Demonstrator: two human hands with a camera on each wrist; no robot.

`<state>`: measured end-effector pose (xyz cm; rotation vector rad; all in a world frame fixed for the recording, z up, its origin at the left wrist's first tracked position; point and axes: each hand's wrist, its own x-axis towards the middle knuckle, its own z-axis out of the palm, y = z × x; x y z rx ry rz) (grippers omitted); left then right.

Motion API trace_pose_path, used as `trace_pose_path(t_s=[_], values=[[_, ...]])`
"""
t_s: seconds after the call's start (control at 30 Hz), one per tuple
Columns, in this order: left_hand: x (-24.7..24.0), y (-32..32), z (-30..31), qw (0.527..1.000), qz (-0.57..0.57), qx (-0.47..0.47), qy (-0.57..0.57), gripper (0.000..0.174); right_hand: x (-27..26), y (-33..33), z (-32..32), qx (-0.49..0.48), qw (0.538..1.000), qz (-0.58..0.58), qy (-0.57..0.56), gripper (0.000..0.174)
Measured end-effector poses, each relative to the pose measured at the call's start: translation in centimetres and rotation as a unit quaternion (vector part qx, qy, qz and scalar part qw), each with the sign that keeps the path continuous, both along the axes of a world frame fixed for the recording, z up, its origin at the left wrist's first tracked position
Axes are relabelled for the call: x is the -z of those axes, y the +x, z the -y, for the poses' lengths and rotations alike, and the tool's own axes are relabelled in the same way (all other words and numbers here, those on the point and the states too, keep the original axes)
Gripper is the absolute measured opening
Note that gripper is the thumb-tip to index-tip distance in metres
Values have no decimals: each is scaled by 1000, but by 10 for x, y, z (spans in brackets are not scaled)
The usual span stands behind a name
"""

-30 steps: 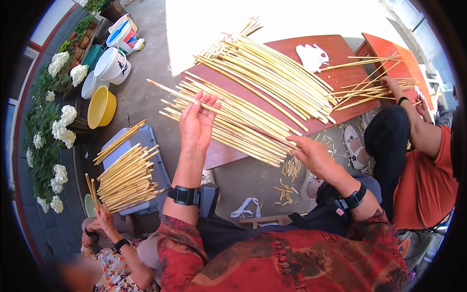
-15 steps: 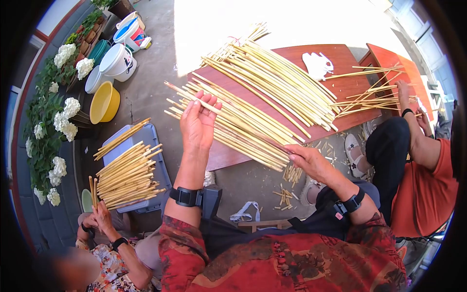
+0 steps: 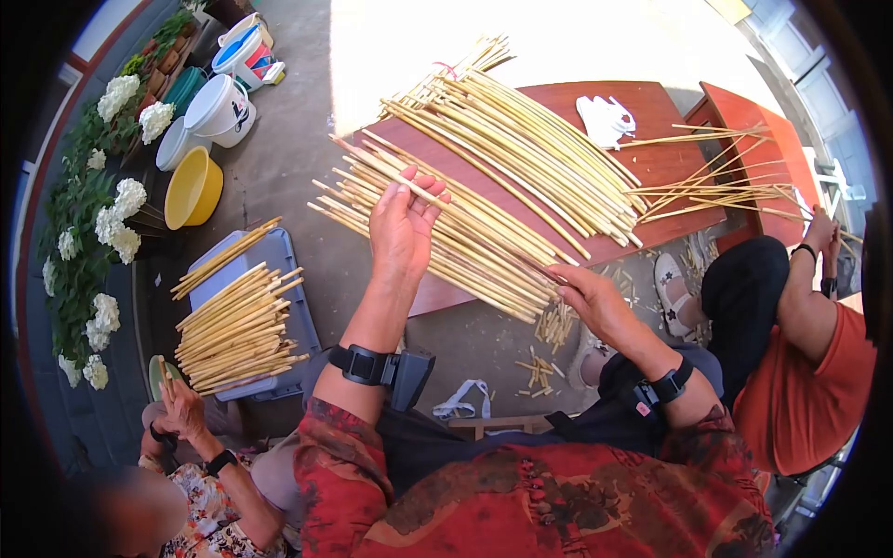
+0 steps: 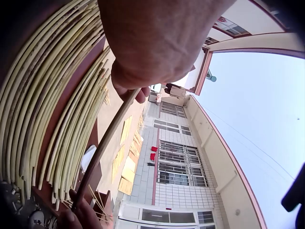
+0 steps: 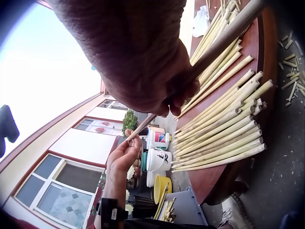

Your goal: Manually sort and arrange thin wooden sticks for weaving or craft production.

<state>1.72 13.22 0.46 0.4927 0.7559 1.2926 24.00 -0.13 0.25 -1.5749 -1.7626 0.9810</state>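
Note:
A long, dry, pale stalk with a brownish end slants in front of me, above a row of similar stalks. My left hand, palm up, pinches it between thumb and fingers toward its far left end. At the brownish near end, my right hand grips it with curled fingers. The left wrist view shows the same stalk running between both hands. Beneath it, a row of stalks lies along the table's near edge; a larger row lies behind.
The reddish table also bears a white glove. Cut stalk pieces litter the floor. At left, a person's hands hold short stalks beside a stacked tray. Another person sits at right. Buckets and a yellow basin stand at far left.
My left hand has shifted a little right and upward, and the stalk's far tip has moved with it. The right-hand person's hands have come back from the table's stalks toward their lap.

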Motion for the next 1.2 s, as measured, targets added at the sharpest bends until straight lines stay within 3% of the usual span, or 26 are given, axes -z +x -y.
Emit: trace_pose_path(t_s=[0.1,0.5,0.7,0.83,1.03,1.2], values=[[6,12,12,997,-30,67,-31,31,-5,-2,-3,7,1000,6,-8,28],[7,16,17,995,-70,68,-36,30,3,-1,-5,2,999,-6,-33,30],[5,15,16,995,-73,69,-17,29,-1,-8,-8,6,999,13,43,30],[1,6,5,996,-57,62,-8,29,-8,-11,-10,14,985,128,119,34],[-9,-21,-20,996,-32,-72,-32,27,-15,-10,-10,9,962,207,180,34],[-11,-49,-36,992,-34,-117,-35,27,-23,-2,-7,3,952,236,195,34]])
